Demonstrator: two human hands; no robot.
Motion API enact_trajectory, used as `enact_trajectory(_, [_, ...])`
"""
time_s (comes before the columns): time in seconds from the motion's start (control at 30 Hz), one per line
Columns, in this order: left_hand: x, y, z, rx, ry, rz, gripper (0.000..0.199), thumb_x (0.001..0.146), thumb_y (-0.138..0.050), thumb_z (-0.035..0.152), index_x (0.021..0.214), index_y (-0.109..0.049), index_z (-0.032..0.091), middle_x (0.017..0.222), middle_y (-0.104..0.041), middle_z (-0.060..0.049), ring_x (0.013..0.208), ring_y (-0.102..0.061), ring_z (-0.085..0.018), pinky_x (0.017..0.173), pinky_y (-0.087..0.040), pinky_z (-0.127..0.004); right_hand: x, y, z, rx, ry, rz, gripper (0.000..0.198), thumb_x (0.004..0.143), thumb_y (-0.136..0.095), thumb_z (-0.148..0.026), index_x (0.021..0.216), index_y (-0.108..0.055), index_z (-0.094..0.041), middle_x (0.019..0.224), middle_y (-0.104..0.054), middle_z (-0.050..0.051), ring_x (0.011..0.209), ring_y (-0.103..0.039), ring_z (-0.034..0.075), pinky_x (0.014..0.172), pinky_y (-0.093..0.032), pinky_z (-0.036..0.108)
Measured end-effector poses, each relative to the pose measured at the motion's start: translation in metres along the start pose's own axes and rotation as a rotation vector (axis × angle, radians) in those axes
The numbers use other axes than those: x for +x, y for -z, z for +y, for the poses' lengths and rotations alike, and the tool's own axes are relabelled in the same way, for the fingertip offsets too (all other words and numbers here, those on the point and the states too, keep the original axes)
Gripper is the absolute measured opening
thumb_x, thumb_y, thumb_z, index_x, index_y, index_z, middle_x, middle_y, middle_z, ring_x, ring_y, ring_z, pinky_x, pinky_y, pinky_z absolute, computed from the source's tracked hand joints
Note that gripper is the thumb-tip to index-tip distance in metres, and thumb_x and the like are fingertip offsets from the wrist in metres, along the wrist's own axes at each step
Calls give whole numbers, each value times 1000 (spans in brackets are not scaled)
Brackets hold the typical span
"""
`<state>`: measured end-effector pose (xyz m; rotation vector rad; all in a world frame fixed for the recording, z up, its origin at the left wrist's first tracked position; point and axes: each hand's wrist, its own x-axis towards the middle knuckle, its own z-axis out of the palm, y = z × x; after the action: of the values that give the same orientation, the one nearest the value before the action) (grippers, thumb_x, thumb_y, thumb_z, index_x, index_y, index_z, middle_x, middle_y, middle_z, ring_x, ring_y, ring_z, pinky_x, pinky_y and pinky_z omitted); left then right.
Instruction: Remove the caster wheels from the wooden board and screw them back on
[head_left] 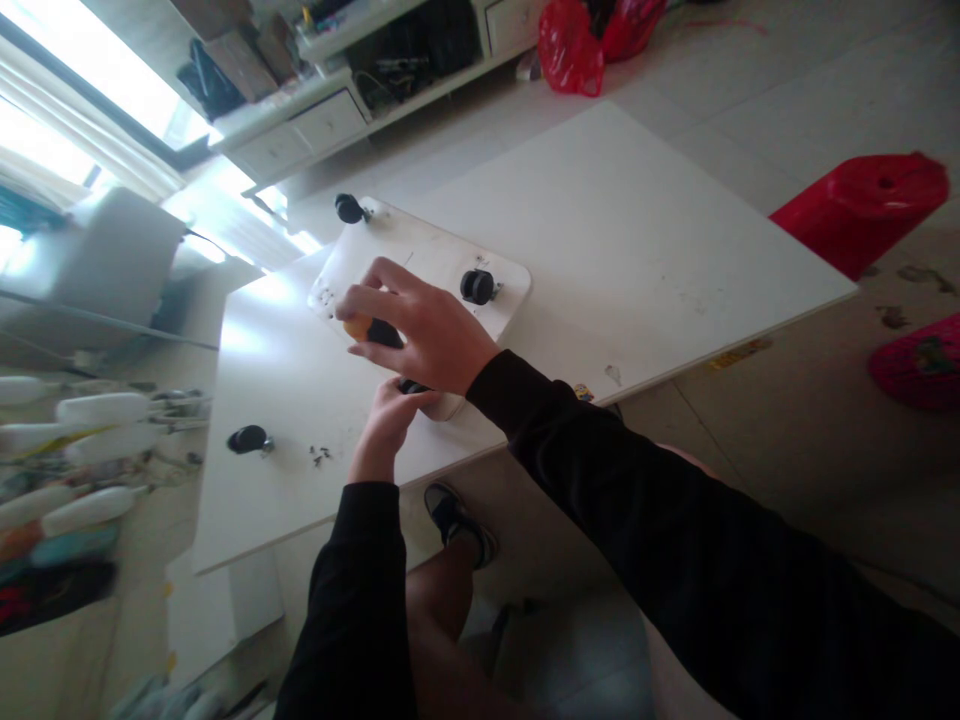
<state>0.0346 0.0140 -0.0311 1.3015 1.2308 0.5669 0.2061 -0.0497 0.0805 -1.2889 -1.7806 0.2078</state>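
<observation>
A white board with rounded corners (427, 262) lies on the white table (600, 250). One black caster wheel (348, 208) stands at its far left corner and another caster (478, 288) at its right corner. My right hand (427, 325) is closed around the orange and black handle of a screwdriver (360, 328), above the near part of the board; the tip is hidden. Just below it, my left hand (386, 420) grips a black caster (412, 386) at the board's near corner, largely covered by the fingers. A loose caster (250, 439) lies on the table to the left, beside small dark screws (320, 456).
A red plastic stool (862, 210) stands off the table's right corner, with a pink object (919, 365) nearer me. Behind are a white cabinet (315, 130) and red plastic bags (570, 50). White bottle-like items (97, 410) crowd the left side. My leg is under the near edge.
</observation>
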Motion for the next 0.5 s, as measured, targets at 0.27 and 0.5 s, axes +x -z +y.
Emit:
enact_trajectory(0.27, [0,0,-1,6,-51,6,29,51,-87,17,76,-73,17,81,-74,-5,92,-71,-25,84,-56,-34,1,-4,3,53,-1,-8,33,98,-54,-9,131,-59,-14,119,-67,5,98,-60,15,84,-44,30])
enact_trajectory(0.5, [2,1,-2,34,-25,6,34,49,-91,19,79,-78,14,77,-75,-4,80,-69,-21,80,-55,-33,0,-4,4,37,-33,16,28,102,-59,-14,130,-59,-19,125,-67,4,100,-63,15,81,-44,28])
